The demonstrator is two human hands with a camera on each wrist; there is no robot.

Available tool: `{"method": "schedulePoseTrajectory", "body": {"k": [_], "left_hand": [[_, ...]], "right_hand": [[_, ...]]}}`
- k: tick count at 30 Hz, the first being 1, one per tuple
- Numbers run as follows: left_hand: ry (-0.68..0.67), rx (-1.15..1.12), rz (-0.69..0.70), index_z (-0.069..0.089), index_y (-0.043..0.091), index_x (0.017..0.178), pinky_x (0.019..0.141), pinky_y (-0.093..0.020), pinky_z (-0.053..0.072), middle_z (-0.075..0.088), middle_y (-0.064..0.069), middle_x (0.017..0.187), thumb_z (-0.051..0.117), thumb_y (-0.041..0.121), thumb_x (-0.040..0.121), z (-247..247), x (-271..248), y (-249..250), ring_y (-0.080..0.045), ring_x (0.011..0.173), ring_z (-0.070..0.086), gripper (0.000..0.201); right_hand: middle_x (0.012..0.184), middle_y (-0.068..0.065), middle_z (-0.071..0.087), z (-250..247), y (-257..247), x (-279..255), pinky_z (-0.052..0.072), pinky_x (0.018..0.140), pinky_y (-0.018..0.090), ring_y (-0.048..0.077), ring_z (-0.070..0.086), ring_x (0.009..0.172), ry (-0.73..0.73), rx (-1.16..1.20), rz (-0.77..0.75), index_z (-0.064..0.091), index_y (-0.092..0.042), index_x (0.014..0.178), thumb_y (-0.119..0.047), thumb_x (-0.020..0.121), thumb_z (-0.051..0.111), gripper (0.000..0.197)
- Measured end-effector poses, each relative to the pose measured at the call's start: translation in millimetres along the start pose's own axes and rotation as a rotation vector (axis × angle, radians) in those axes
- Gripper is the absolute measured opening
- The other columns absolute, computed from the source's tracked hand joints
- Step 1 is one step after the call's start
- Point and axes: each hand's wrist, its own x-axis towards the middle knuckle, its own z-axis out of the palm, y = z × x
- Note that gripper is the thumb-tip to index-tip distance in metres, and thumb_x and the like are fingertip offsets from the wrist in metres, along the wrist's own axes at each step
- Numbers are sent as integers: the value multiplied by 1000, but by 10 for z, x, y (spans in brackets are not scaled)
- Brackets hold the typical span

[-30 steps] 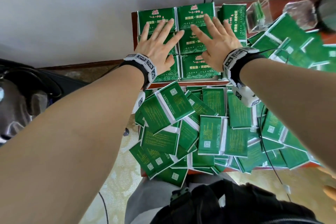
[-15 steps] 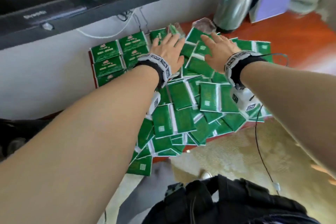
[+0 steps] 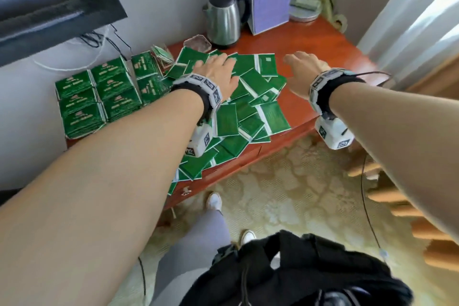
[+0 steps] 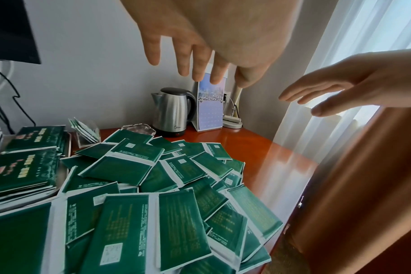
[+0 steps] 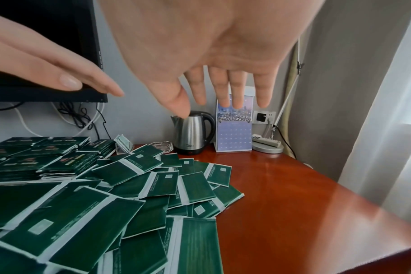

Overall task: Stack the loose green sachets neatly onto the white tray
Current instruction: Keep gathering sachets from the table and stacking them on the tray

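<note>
Neither hand holds anything. Head view: left hand (image 3: 218, 74) flat, palm down, fingers straight, above the far part of the loose green sachets (image 3: 248, 107); contact cannot be told here. Right hand (image 3: 304, 71) also palm down, fingers extended, over bare desk (image 3: 323, 45) just right of the heap. Both forearms reach forward, each with a banded wrist unit. Stacked sachets (image 3: 99, 92) sit in tidy rows at the left against the wall; the white tray is hidden under them. Loose heap spreads from those stacks to the desk's near edge.

Left wrist view: left hand (image 4: 211, 37) open, fingers spread, clear above the pile with nothing in it. Right hand (image 4: 340, 87) enters from the right, fingers straight. Only a pale edge of the white tray (image 4: 24, 205) shows beneath the stacks.

Right wrist view: right hand (image 5: 200, 46) open, fingers pointing down, well above the wood. Left hand (image 5: 47, 61) flat at upper left. Kettle (image 5: 192, 131), calendar (image 5: 233, 129) and lamp base (image 5: 266, 146) stand along the back wall; monitor (image 5: 47, 46) mounted at left; curtain (image 5: 387, 111) at right.
</note>
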Motion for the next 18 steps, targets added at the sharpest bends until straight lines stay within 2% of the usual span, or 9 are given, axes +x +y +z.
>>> {"method": "schedulePoseTrajectory", "body": {"k": [6, 12, 15, 18], "left_hand": [[-86, 10, -6, 29, 14, 155, 116, -52, 28, 28, -6, 161, 38, 38, 103, 107, 480, 36, -24, 147, 28, 57], [-150, 15, -9, 36, 14, 150, 113, -52, 32, 37, -6, 155, 43, 32, 101, 382, 1319, -134, -27, 141, 37, 53], [-258, 67, 19, 42, 15, 145, 109, -52, 36, 45, -7, 148, 46, 27, 100, 526, 1639, -201, -30, 134, 44, 47], [-440, 127, 100, 48, 22, 143, 104, -49, 40, 51, -6, 142, 57, 14, 95, 646, 1857, -191, -29, 129, 50, 49]], "right_hand": [[134, 10, 51, 220, 177, 348, 51, 93, 49, 34, 52, 119, -65, 47, 17, 46, -17, 138, -6, 86, 48, 53], [131, 7, 52, 502, 369, 1044, 54, 88, 49, 33, 54, 114, -141, 63, 48, 46, -21, 138, -8, 86, 50, 54], [131, 9, 52, 602, 450, 1359, 53, 90, 47, 33, 53, 115, -179, 66, 67, 47, -18, 138, -8, 88, 50, 51], [128, 12, 53, 786, 512, 1585, 53, 88, 47, 34, 54, 111, -241, 91, 107, 48, -14, 136, -7, 88, 48, 48]]}}
